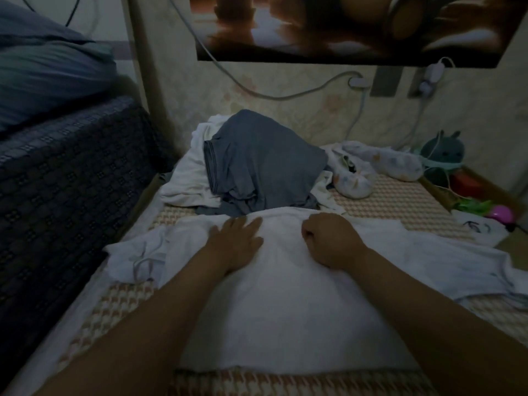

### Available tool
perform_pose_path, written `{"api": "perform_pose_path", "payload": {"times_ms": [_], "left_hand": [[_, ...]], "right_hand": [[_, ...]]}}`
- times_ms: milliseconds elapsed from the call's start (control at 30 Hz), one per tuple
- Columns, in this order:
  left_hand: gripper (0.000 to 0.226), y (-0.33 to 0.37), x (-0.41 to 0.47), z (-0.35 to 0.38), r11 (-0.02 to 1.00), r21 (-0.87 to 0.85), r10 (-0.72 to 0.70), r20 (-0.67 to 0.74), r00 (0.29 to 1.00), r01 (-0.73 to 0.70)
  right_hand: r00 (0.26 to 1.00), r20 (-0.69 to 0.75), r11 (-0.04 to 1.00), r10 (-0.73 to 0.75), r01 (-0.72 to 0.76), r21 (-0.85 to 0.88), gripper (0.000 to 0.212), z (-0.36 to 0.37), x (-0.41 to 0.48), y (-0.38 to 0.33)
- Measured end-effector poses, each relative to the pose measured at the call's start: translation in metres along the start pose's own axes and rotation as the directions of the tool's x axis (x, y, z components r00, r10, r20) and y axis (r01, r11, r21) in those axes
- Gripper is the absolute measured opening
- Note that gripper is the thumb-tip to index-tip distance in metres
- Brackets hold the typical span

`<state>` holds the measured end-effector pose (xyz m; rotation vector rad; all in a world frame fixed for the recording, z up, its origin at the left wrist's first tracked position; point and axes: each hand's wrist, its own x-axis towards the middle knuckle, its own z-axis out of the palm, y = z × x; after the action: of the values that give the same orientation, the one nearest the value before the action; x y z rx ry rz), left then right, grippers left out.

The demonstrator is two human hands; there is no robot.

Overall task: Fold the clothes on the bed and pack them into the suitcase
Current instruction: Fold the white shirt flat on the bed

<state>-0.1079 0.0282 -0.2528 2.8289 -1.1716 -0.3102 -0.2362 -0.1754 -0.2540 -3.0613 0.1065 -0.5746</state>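
A white shirt (285, 304) lies spread flat on the patterned bed mat (400, 201) in front of me. My left hand (237, 238) lies flat on its upper part with fingers straight. My right hand (328, 238) rests on the shirt near its top edge with fingers curled; whether it pinches the cloth I cannot tell. Behind the shirt sits a heap with a grey garment (263, 167) on top of white clothes (188, 178). A small patterned garment (371, 167) lies to the right of the heap. No suitcase is in view.
A dark patterned bed end or sofa (65, 195) with a blue pillow (43, 67) rises on the left. Cables (285, 95) run along the back wall. A plush toy (443, 150) and small items (485, 210) sit at the far right corner.
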Motion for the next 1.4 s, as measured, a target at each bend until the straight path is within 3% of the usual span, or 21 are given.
{"api": "perform_pose_path", "payload": {"times_ms": [67,133,200,267,333,367,467,500,533,600,667,733,833,933,1067,1133,1200,1267,1333,1400], "left_hand": [[0.060,0.014,0.001,0.001,0.992,0.023,-0.122,0.033,0.992,0.121],[0.059,0.034,0.003,-0.002,0.986,0.050,-0.155,-0.100,0.983,0.160],[0.057,0.064,0.005,-0.006,0.995,0.043,-0.075,-0.302,0.950,0.092],[0.050,0.101,0.009,-0.008,0.994,0.013,0.107,-0.441,0.891,-0.112],[0.045,0.138,0.015,-0.005,0.944,-0.011,0.297,-0.403,0.866,-0.329],[0.048,0.154,0.017,0.001,0.925,-0.013,0.355,-0.324,0.877,-0.380],[0.066,0.185,0.027,0.023,0.956,0.013,0.292,0.069,0.954,-0.293],[0.068,0.191,0.029,0.027,0.966,0.037,0.249,0.127,0.960,-0.255],[0.068,0.197,0.030,0.028,0.971,0.051,0.226,0.121,0.967,-0.234],[0.063,0.214,0.023,0.025,0.965,0.071,0.257,-0.044,0.965,-0.253],[0.054,0.239,0.008,0.024,0.943,0.062,0.331,-0.275,0.903,-0.327],[0.055,0.269,-0.013,0.026,0.906,-0.043,0.382,-0.347,0.857,-0.421],[0.077,0.305,-0.046,0.039,0.880,-0.099,0.436,-0.220,0.872,-0.465],[0.093,0.319,-0.065,0.048,0.915,-0.040,0.399,-0.042,0.916,-0.401],[0.040,0.316,-0.065,0.038,0.912,-0.178,0.368,-0.049,0.929,-0.371],[0.025,0.305,-0.066,0.030,0.866,-0.309,0.399,-0.046,0.916,-0.393],[0.032,0.294,-0.073,0.018,0.779,-0.511,0.387,-0.063,0.920,-0.363],[0.031,0.280,-0.076,0.006,0.639,-0.720,0.249,-0.139,0.959,-0.270],[0.033,0.262,-0.070,0.000,0.506,-0.837,0.052,-0.215,0.975,-0.211],[0.033,0.244,-0.060,-0.009,0.304,-0.947,-0.158,-0.158,0.975,-0.105]], "right_hand": [[1.000,0.026,0.998,0.016,-0.015,-0.057,0.019,-0.012,-0.021,0.028],[0.996,0.057,0.991,0.067,-0.060,-0.115,0.023,-0.023,-0.040,0.059],[0.974,0.136,0.964,0.183,-0.150,-0.221,0.036,-0.028,-0.056,0.088],[0.888,0.295,0.918,0.353,-0.269,-0.290,0.055,-0.028,-0.069,0.109],[0.768,0.469,0.900,0.436,-0.387,-0.202,0.055,-0.029,-0.075,0.120],[0.745,0.512,0.896,0.427,-0.424,-0.130,0.056,-0.031,-0.077,0.123],[0.829,0.408,0.895,0.382,-0.442,0.060,0.055,-0.042,-0.085,0.135],[0.859,0.340,0.899,0.384,-0.431,0.073,0.053,-0.050,-0.089,0.141],[0.873,0.287,0.902,0.395,-0.428,0.057,0.052,-0.056,-0.094,0.150],[0.851,0.263,0.882,0.455,-0.472,0.002,0.050,-0.067,-0.107,0.170],[0.790,0.315,0.839,0.526,-0.543,-0.038,0.052,-0.079,-0.123,0.188],[0.730,0.376,0.809,0.571,-0.578,-0.108,0.057,-0.087,-0.143,0.198],[0.684,0.367,0.776,0.630,-0.577,-0.256,0.063,-0.093,-0.163,0.200],[0.662,0.372,0.755,0.650,-0.618,-0.218,0.056,-0.102,-0.165,0.193],[0.667,0.382,0.727,0.640,-0.686,-0.020,0.030,-0.119,-0.151,0.171],[0.664,0.362,0.694,0.654,-0.717,0.062,0.036,-0.128,-0.139,0.158],[0.628,0.339,0.617,0.700,-0.771,0.156,0.049,-0.140,-0.122,0.143],[0.566,0.396,0.444,0.723,-0.820,0.362,0.049,-0.152,-0.103,0.123],[0.544,0.585,0.106,0.601,-0.780,0.617,0.032,-0.161,-0.086,0.100],[0.604,0.691,-0.174,0.397,-0.690,0.703,0.023,-0.162,-0.077,0.081]]}}
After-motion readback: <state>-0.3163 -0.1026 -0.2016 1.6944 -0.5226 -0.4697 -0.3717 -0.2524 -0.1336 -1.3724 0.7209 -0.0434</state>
